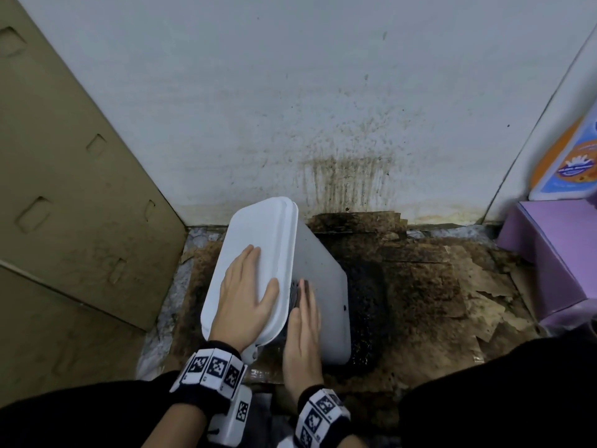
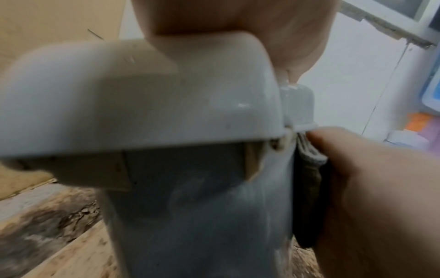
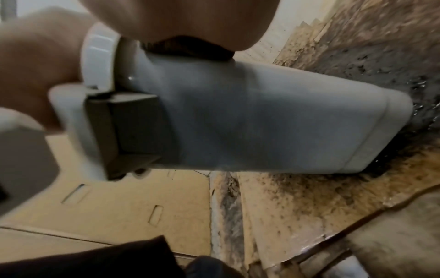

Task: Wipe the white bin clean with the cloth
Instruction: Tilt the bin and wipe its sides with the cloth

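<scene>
Under the flat right hand [image 1: 302, 334], cloth [image 1: 294, 294] presses white bin [image 1: 323, 286]; left hand [image 1: 247, 297] flat atop.

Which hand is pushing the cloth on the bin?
The right hand. Its flat fingers press the dark cloth against the bin's side; the left hand only rests on the lid.

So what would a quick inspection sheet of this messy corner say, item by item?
Surface: torn brown cardboard on the floor, stained dark around the bin.
Job's things: white plastic lidded bin, tilted; grey folded cloth against its right side.
Clutter: purple cardboard box at right; large flat tan cardboard sheet at left.
Grippers: left hand rests flat on the lid; right hand presses the cloth to the bin.
Cables: nothing seen.
Surroundings: white wall with brown splatter.
</scene>
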A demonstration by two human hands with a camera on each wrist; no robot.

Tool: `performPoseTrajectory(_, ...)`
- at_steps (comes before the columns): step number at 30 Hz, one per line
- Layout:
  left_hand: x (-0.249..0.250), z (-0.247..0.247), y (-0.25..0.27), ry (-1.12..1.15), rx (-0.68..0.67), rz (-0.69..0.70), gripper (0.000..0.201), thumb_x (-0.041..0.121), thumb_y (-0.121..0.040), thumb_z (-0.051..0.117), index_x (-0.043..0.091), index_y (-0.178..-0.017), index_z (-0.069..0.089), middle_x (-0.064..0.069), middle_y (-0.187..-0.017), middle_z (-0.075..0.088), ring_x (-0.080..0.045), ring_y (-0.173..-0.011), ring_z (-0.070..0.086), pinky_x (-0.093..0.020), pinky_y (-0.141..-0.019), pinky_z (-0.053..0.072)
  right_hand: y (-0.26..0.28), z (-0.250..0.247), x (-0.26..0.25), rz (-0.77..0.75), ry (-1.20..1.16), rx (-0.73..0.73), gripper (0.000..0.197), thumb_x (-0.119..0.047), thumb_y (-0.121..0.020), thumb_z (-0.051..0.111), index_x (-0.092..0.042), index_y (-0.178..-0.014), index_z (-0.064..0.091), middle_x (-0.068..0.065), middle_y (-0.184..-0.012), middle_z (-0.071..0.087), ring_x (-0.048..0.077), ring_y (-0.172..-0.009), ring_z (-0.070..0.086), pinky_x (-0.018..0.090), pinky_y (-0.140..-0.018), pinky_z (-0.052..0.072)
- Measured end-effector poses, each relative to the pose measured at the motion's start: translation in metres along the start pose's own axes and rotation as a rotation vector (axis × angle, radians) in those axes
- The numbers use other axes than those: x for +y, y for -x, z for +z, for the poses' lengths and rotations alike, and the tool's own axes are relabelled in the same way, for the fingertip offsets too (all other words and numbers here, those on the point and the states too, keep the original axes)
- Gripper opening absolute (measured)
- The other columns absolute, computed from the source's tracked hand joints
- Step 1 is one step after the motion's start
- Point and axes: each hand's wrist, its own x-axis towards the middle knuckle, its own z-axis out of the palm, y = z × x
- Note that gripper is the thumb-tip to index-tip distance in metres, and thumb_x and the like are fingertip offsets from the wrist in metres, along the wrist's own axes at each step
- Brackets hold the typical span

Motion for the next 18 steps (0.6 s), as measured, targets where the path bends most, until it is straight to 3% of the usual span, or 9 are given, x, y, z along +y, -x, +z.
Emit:
performPoseTrajectory(5,-0.009,-0.005,-0.001,0.025,0.001,0.001,0.078,0.060,-0.091,0.031,0.021,-0.158,0.026,0.005,-0.164,0.025,-0.012,-0.151,0.018,-0.031,-0.123,0.016,-0.011,-0.009,0.043,0.030,0.079,0.020,0.059,-0.062,-0.100,0.015,-0.042,-0.153,0.028,-0.023,-0.163,0.017,0.000,-0.150,0.013,0.029,-0.122,0.011)
performPoseTrajectory(7,-0.013,-0.006,-0.002,0.037,0.009,-0.003,0.077,0.060,-0.091,0.032,0.021,-0.157,0.028,0.006,-0.164,0.026,-0.011,-0.150,0.019,-0.033,-0.123,0.018,-0.014,-0.020,0.071,0.106,0.114,0.029,0.050,-0.054,-0.102,0.019,-0.044,-0.151,0.029,-0.019,-0.163,0.019,-0.001,-0.150,0.014,0.025,-0.122,0.010)
performPoseTrajectory(9,-0.017,-0.008,-0.002,0.050,0.014,-0.009,0.077,0.060,-0.091,0.034,0.021,-0.157,0.029,0.006,-0.163,0.027,-0.011,-0.150,0.021,-0.035,-0.124,0.019,-0.018,-0.032,0.100,0.219,0.158,0.039,0.043,-0.040,-0.107,0.024,-0.041,-0.150,0.028,-0.009,-0.164,0.019,0.006,-0.151,0.015,0.019,-0.120,0.007)
performPoseTrajectory(12,-0.019,-0.009,-0.003,0.071,0.009,-0.014,0.077,0.060,-0.090,0.036,0.022,-0.156,0.029,0.008,-0.163,0.028,-0.010,-0.150,0.020,-0.035,-0.124,0.019,-0.024,-0.040,0.126,0.361,0.216,0.060,0.046,-0.029,-0.108,0.027,-0.030,-0.154,0.027,0.003,-0.165,0.018,0.018,-0.152,0.016,0.022,-0.119,0.007)
performPoseTrajectory(15,-0.022,-0.009,-0.004,0.066,0.010,-0.016,0.077,0.060,-0.090,0.036,0.021,-0.156,0.029,0.007,-0.163,0.028,-0.010,-0.150,0.020,-0.036,-0.124,0.019,-0.028,-0.036,0.122,0.401,0.207,0.081,0.047,-0.027,-0.109,0.028,-0.028,-0.155,0.027,0.003,-0.166,0.018,0.020,-0.151,0.017,0.032,-0.124,0.008)
performPoseTrajectory(18,-0.027,-0.009,-0.005,0.061,0.009,-0.014,0.076,0.060,-0.091,0.034,0.021,-0.156,0.029,0.006,-0.163,0.028,-0.011,-0.150,0.021,-0.037,-0.124,0.019,-0.025,-0.022,0.091,0.390,0.150,0.097,0.045,-0.027,-0.108,0.029,-0.027,-0.154,0.029,-0.001,-0.165,0.020,0.016,-0.151,0.016,0.027,-0.122,0.004)
